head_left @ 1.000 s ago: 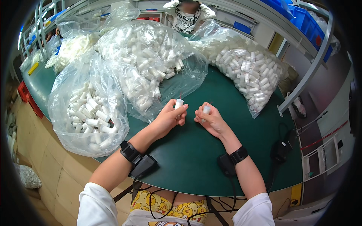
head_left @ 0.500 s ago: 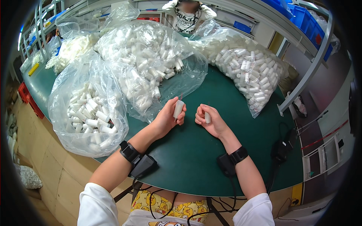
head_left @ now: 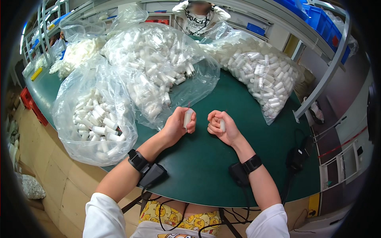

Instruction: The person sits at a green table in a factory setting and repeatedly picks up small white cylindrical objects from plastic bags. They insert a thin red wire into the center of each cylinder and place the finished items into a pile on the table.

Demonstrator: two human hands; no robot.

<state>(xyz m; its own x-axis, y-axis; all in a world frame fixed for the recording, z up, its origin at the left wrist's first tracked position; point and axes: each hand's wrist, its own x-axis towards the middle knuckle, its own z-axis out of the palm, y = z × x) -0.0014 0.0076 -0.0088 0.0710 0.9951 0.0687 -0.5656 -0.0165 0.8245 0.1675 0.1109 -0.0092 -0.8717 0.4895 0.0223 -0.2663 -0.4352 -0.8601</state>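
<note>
My left hand (head_left: 177, 125) is closed round a white plastic cylinder (head_left: 188, 118), held upright with a thin reddish tip at its top. A short gap to the right, my right hand (head_left: 224, 127) has its fingers curled round another small white cylinder (head_left: 222, 125), partly hidden by the thumb and fingers. Both hands are over the green table (head_left: 198, 166). Just left of my left hand lies the edge of a large clear bag (head_left: 158, 51) full of similar white cylinders. An open clear bag (head_left: 99, 123) of them stands nearer, beside my left forearm.
On the right lies another clear bag (head_left: 264, 75) of white cylinders. More white pieces (head_left: 81, 51) are heaped at the far left. A grey metal frame (head_left: 323, 81) with blue bins (head_left: 325, 25) rises at the right. Across the table is another person (head_left: 197, 18). Cables hang at the front edge.
Both hands stay closed on their cylinders. My right hand has shifted slightly to the right, and its fingers have curled differently. My left hand is slightly lower.
</note>
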